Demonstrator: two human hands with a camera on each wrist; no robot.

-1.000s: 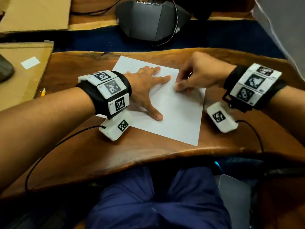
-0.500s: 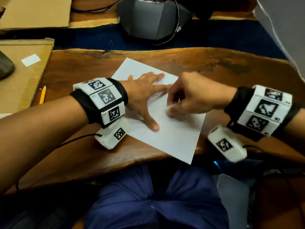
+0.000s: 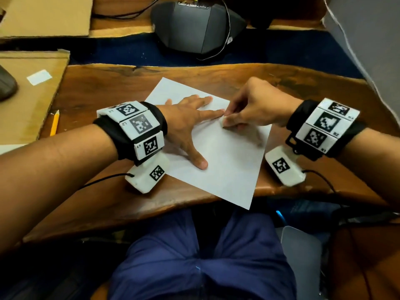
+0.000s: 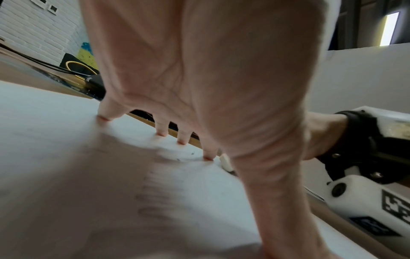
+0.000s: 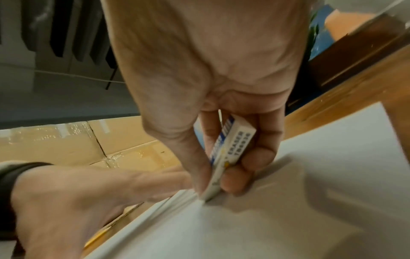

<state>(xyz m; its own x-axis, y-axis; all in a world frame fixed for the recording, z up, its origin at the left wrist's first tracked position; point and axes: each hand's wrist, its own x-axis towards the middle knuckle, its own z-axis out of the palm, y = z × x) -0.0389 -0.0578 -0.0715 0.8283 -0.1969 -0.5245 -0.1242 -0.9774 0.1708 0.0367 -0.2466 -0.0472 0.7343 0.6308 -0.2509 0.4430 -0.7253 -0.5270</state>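
Observation:
A white sheet of paper [image 3: 227, 161] lies at an angle on the wooden table [image 3: 104, 87], its near corner past the table's front edge. My left hand [image 3: 190, 124] lies flat on the sheet with fingers spread, pressing it down; its fingertips [image 4: 182, 142] touch the paper [image 4: 55, 140]. My right hand [image 3: 249, 109] pinches a white eraser [image 5: 228, 154] in a blue-and-white sleeve between thumb and fingers. The eraser's tip [image 3: 224, 121] touches the paper [image 5: 288, 219] just beside my left index fingertip. Faint pencil marks show on the sheet in the left wrist view.
A yellow pencil [image 3: 54, 123] lies at the table's left edge beside a cardboard sheet [image 3: 26, 100]. A dark grey device [image 3: 194, 27] with a cable stands beyond the table. My legs in blue trousers [image 3: 194, 256] are under the front edge.
My right hand with the eraser slid toward me across the sheet, then back up beside my left index fingertip. The left hand stayed flat on the paper.

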